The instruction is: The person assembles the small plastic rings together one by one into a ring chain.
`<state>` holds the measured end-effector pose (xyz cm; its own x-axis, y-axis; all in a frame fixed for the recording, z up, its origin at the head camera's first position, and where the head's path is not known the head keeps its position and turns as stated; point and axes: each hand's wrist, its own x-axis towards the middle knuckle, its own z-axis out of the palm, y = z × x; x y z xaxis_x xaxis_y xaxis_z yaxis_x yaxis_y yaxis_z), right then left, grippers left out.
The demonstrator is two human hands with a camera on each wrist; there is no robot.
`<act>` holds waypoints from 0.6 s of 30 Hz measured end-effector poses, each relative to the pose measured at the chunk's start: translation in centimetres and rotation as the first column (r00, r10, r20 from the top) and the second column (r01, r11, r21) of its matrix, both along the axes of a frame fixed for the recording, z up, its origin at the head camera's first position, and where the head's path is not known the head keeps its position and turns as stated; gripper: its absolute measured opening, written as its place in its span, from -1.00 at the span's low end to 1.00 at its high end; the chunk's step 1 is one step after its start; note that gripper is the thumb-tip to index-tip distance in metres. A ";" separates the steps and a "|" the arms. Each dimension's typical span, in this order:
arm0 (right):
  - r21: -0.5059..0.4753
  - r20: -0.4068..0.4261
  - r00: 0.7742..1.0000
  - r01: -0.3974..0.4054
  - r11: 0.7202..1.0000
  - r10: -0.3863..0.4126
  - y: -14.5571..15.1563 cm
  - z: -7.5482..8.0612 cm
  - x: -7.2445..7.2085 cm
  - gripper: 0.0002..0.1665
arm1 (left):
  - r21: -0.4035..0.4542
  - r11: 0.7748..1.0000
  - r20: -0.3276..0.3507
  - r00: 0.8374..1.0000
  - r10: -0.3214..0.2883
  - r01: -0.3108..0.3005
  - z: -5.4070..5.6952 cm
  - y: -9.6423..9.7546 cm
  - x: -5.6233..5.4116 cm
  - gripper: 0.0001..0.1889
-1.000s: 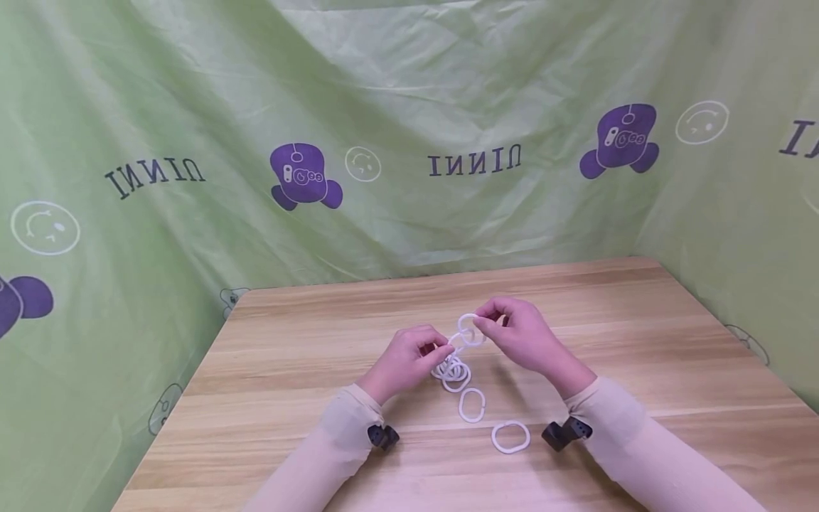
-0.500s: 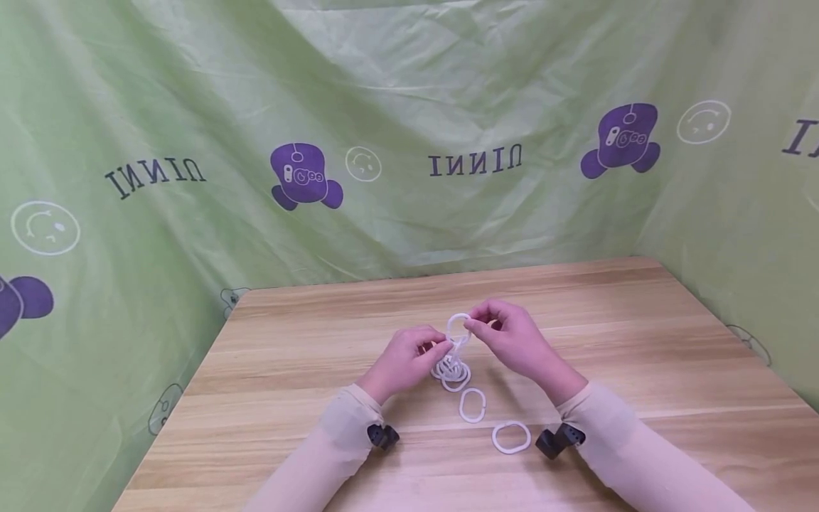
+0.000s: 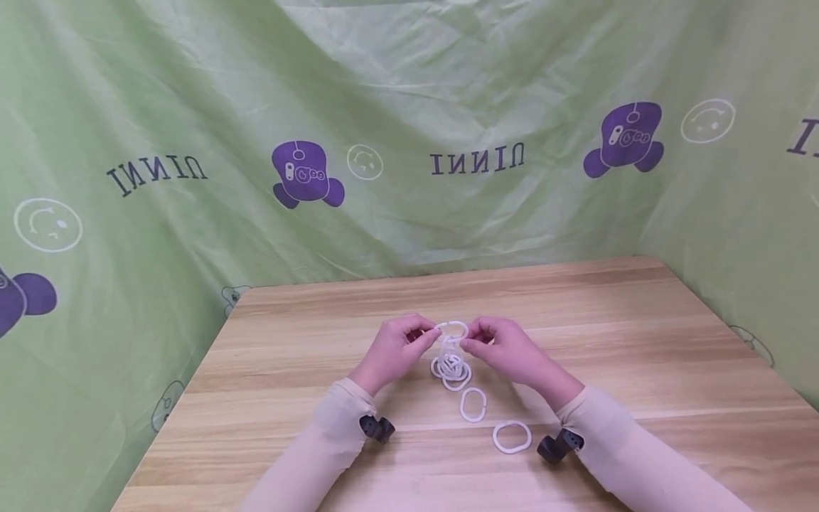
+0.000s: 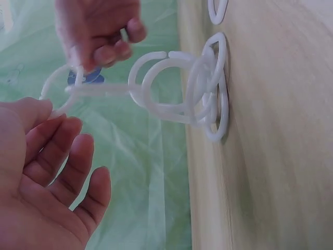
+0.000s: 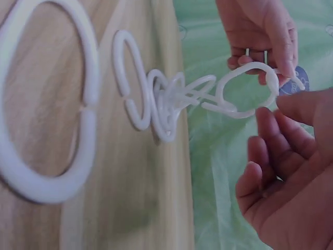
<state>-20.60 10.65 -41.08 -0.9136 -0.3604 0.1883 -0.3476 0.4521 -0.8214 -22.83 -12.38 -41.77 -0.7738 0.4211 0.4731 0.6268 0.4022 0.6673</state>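
A chain of white plastic C-shaped rings hangs between my two hands, its lower links heaped in a pile (image 3: 456, 389) on the table. My left hand (image 3: 393, 348) pinches the left end of the top ring (image 3: 453, 323) between thumb and forefinger. At that ring's right side, the thumb and fingertips of my right hand (image 3: 508, 348) pinch it. In the left wrist view, another ring (image 4: 104, 89) runs edge-on from the top one down to the lower links (image 4: 195, 86). A small gap shows in several rings.
Two loose white rings lie on the wooden table (image 3: 288, 355) in front of the pile: an upright oval ring (image 3: 462, 405) and a sideways oval ring (image 3: 512, 453) nearer me. A green printed curtain (image 3: 397, 227) stands behind the table.
My left hand has moved up from the chain's upper link to the top ring's left end. My right hand has shifted left and lower with that ring, which now lies sideways between both hands.
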 end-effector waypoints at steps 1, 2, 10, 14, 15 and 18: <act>0.035 0.006 0.999 -0.041 0.999 0.040 0.0 -0.2 0.0 -0.90 | 0.002 1.000 -0.002 1.000 0.001 -0.001 0.1 -0.1 0.0 -0.90; 0.069 0.018 0.996 -0.091 0.993 0.090 0.0 -0.5 0.1 -0.91 | 0.004 1.000 -0.002 1.000 0.000 0.000 0.1 -0.1 0.0 -0.90; 0.414 0.018 0.937 -0.325 0.850 0.350 -0.3 -1.3 1.2 -0.82 | 0.001 1.000 -0.018 1.000 -0.022 0.022 0.3 0.0 0.1 -0.91; 0.462 0.056 0.931 -0.346 0.817 0.362 -0.5 -1.4 1.6 -0.75 | 0.003 1.000 -0.014 0.999 -0.031 0.031 0.2 0.1 0.1 -0.91; 0.464 0.068 0.930 -0.349 0.814 0.360 -0.5 -1.5 1.6 -0.76 | 0.004 0.999 -0.013 0.999 -0.033 0.033 0.2 0.1 0.1 -0.91; 0.454 0.117 0.928 -0.366 0.812 0.353 -0.4 -1.7 1.9 -0.78 | 0.008 0.999 -0.008 0.999 -0.044 0.044 0.2 0.1 0.1 -0.91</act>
